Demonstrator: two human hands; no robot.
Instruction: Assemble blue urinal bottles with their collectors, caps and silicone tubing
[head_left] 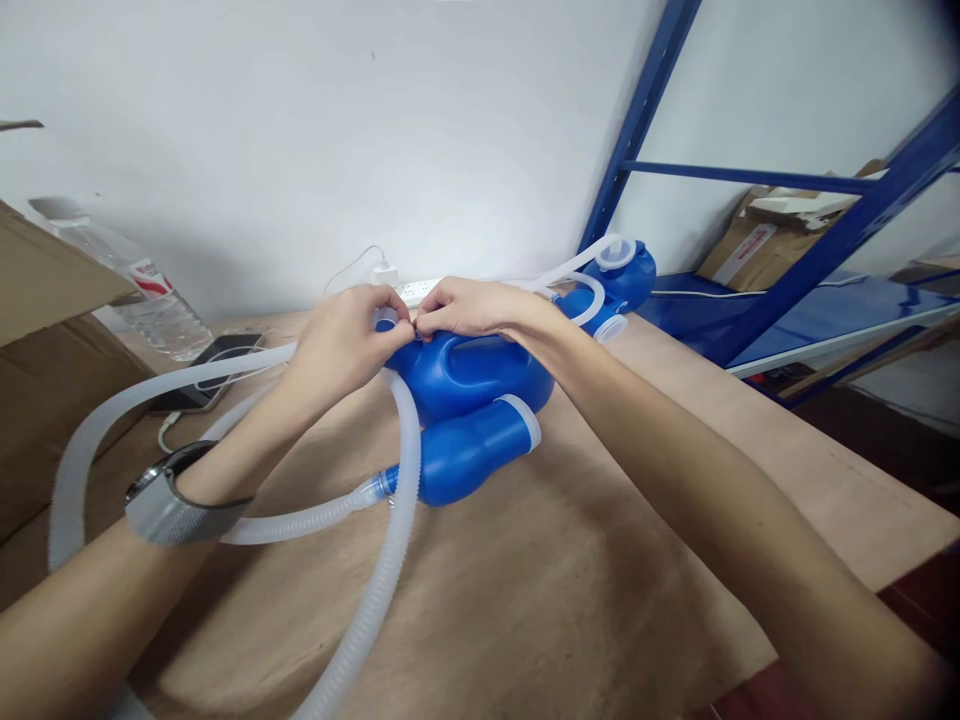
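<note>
Left hand (341, 335) and right hand (469, 308), fingertips pinched — on what, I cannot tell — meet near the neck of the blue bottle (444, 385), its long axis running rightward.

Likely a workshop or storeroom: 1 blue metal rack (832, 245) upper right, cardboard box (52, 420) far left.

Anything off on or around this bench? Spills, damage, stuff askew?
No spill visible around the blue container. The carton on the blue shelf looks ragged and open on top; damage can't be confirmed. The clear bottle at left appears to lean, possibly just lens distortion.
</note>
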